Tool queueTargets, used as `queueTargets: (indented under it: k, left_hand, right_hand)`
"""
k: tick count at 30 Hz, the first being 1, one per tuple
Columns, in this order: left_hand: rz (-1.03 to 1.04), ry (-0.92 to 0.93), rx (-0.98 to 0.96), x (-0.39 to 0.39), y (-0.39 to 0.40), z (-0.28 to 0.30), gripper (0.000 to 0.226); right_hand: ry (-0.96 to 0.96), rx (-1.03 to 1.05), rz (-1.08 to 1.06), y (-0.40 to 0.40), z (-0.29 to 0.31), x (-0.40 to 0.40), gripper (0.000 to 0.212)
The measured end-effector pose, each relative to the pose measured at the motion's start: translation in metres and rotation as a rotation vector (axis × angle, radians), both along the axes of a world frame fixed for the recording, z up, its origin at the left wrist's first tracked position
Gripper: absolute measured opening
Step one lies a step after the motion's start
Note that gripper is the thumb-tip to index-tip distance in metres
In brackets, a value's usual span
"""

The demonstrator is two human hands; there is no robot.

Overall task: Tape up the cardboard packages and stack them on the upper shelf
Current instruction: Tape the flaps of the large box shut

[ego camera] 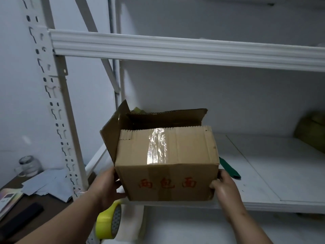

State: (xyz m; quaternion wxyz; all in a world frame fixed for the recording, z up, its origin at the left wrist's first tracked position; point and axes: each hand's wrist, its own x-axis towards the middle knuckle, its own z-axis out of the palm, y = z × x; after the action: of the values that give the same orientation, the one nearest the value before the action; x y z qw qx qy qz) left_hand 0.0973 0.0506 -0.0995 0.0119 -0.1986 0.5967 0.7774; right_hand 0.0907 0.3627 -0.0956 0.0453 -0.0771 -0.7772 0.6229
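Observation:
A brown cardboard box (167, 166) with red characters on its front sits at the front edge of the lower white shelf (263, 173). Its near top flap is folded down with a strip of clear tape across it; the far and left flaps stand up. My left hand (107, 185) grips the box's left lower corner. My right hand (223, 185) grips its right lower corner. A yellow tape roll (109, 221) hangs around my left wrist. The upper shelf beam (175, 48) runs across above.
A green-handled tool (228, 169) lies on the shelf just right of the box. An olive-green bundle (311, 132) sits at the shelf's far right. Left of the slotted rack post (58, 106), a dark table holds grey bags (47, 185), a glass jar (28, 165) and a black bar (24, 214).

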Motion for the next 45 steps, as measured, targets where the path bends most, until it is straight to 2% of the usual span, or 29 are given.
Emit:
queueTargets:
  k: [4,7,9,10,13,14,18,21,23,25,27,28,31,33,38,40,42,45]
  left_hand:
    - [0.272,0.017,0.055,-0.001,0.004,0.014,0.051]
    - [0.551,-0.031,0.120,-0.009,-0.005,0.011,0.084]
    - [0.639,-0.063,0.035,-0.020,-0.013,0.002,0.112]
    - [0.637,-0.084,0.000,-0.020,-0.009,0.006,0.117]
    - [0.476,-0.067,-0.044,-0.011,0.034,0.032,0.085]
    - [0.413,-0.082,-0.064,-0.010,0.047,0.037,0.082]
    - [0.209,-0.076,-0.070,-0.017,0.068,0.037,0.105]
    - [0.150,-0.039,-0.079,-0.030,0.064,0.030,0.116]
    - [0.201,0.043,-0.104,-0.035,0.062,0.031,0.114]
    - [0.274,0.140,-0.140,-0.040,0.062,0.039,0.119]
    - [0.312,0.238,-0.224,-0.043,0.064,0.047,0.122]
    - [0.312,0.287,-0.265,-0.045,0.065,0.051,0.110]
    - [0.349,0.345,-0.348,-0.055,0.066,0.054,0.055]
    - [0.376,0.347,-0.377,-0.063,0.059,0.052,0.044]
    - [0.317,0.308,-0.293,-0.073,0.049,0.053,0.062]
    - [0.292,0.284,-0.255,-0.076,0.046,0.054,0.065]
    - [0.291,0.222,-0.131,-0.078,0.037,0.056,0.070]
    - [0.259,0.181,0.055,-0.079,0.025,0.058,0.066]
  right_hand:
    - [0.077,0.013,0.079,-0.018,0.002,0.005,0.038]
    - [0.083,-0.004,0.193,-0.031,0.000,0.003,0.046]
    - [0.044,-0.040,0.239,-0.027,-0.003,-0.004,0.046]
    - [0.025,-0.059,0.235,-0.023,-0.004,-0.007,0.046]
    - [-0.003,-0.072,0.133,-0.009,-0.007,-0.018,0.045]
    - [-0.005,-0.077,0.097,-0.005,-0.007,-0.023,0.044]
    - [-0.026,-0.082,0.041,0.011,-0.009,-0.038,0.022]
    - [-0.067,-0.058,0.110,0.023,-0.011,-0.043,0.035]
    - [0.015,-0.135,0.094,0.029,-0.003,-0.047,0.038]
    - [0.111,-0.220,0.006,0.032,0.008,-0.056,0.031]
    - [0.179,-0.169,-0.016,0.030,0.019,-0.064,0.027]
    - [0.211,-0.126,0.005,0.027,0.025,-0.068,0.028]
    - [0.239,-0.017,0.048,0.017,0.042,-0.082,0.041]
    - [0.235,-0.011,0.021,0.014,0.052,-0.090,0.044]
    - [0.282,-0.114,-0.001,0.008,0.058,-0.098,0.045]
    - [0.305,-0.181,-0.014,0.007,0.055,-0.096,0.030]
    - [0.296,-0.245,-0.010,0.005,0.052,-0.094,0.016]
    - [0.222,-0.423,0.063,0.011,0.050,-0.092,0.046]
